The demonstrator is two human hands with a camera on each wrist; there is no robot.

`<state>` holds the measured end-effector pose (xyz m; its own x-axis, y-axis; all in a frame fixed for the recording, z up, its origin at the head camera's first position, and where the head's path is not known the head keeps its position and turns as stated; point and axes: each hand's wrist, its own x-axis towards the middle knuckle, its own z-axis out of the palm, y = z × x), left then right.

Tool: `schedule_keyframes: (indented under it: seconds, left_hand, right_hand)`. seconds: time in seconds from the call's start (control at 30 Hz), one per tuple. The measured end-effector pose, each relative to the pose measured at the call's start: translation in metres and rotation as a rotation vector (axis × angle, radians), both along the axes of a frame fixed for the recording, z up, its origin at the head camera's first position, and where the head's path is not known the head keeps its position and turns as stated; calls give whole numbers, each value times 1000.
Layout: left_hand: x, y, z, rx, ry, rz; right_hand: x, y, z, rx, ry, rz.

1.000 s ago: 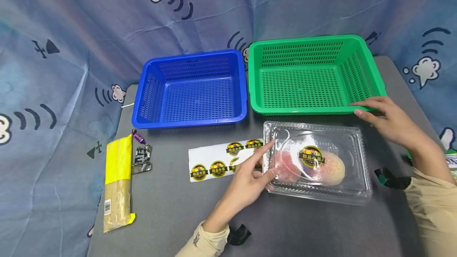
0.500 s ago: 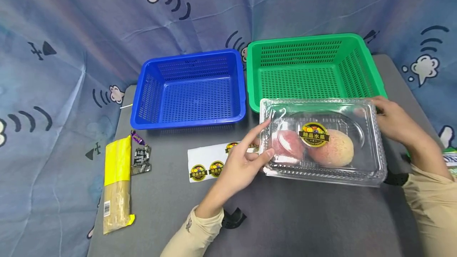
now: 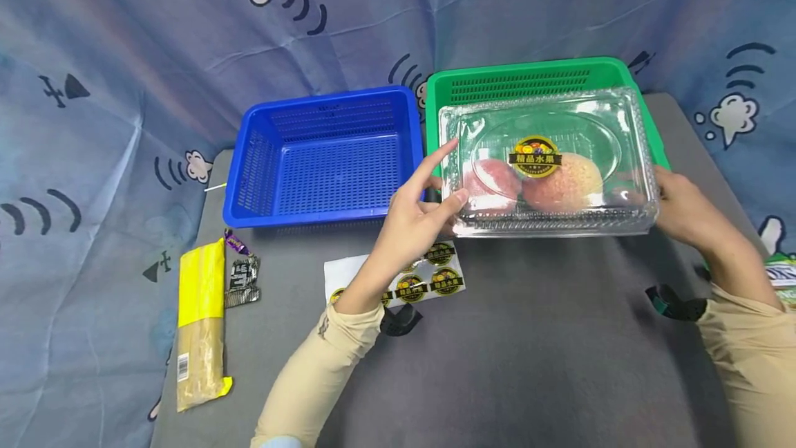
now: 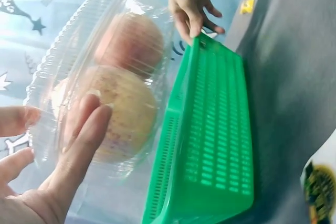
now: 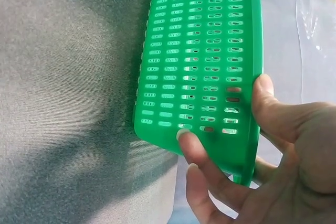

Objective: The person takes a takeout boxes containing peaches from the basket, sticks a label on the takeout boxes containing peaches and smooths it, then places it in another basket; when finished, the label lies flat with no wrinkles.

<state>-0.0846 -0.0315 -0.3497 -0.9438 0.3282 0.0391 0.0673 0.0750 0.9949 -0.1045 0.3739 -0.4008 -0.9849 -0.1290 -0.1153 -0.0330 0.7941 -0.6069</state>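
Note:
My left hand [image 3: 404,227] holds the left end of a clear plastic fruit box [image 3: 547,225], its thumb and fingers on either side of the edge. Inside lie two peaches [image 3: 562,182], and a round black-and-yellow sticker [image 3: 535,156] is on the lid. Seen from the left wrist, the box [image 4: 79,66] hangs tilted above the green basket [image 4: 218,114]. My right hand [image 3: 687,213] grips the front right corner of that basket; the right wrist view has its thumb [image 5: 265,90] on the rim. The box covers most of the basket's inside in the head view.
A blue basket [image 3: 338,178] stands left of the green one. On the grey table lie a sticker sheet [image 3: 429,278], partly under my left forearm, a yellow packet [image 3: 202,323], a black wrapper [image 3: 242,281] and a purple candy [image 3: 236,242]. A green-white packet [image 3: 781,275] shows at the right edge.
My left hand has lifted the fruit box off the table and carried it away from me, over the green basket. My right hand stays at the basket's corner.

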Motion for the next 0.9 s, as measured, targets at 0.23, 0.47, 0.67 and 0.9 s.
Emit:
schedule_keyframes:
  seconds: [0.23, 0.47, 0.67, 0.9]
  left_hand:
    - [-38, 11, 5, 0, 4, 18]
    - [-72, 21, -6, -30, -43, 32]
    - [-97, 28, -19, -108, -86, 28]
    - [-116, 37, -24, -215, -156, 23]
  right_hand:
    - [0, -2, 4, 58, -24, 2]
    - [2, -7, 7, 58, -58, -6]
    - [2, -8, 9, 55, -91, -2]
    - [3, -8, 8, 39, -82, 0]
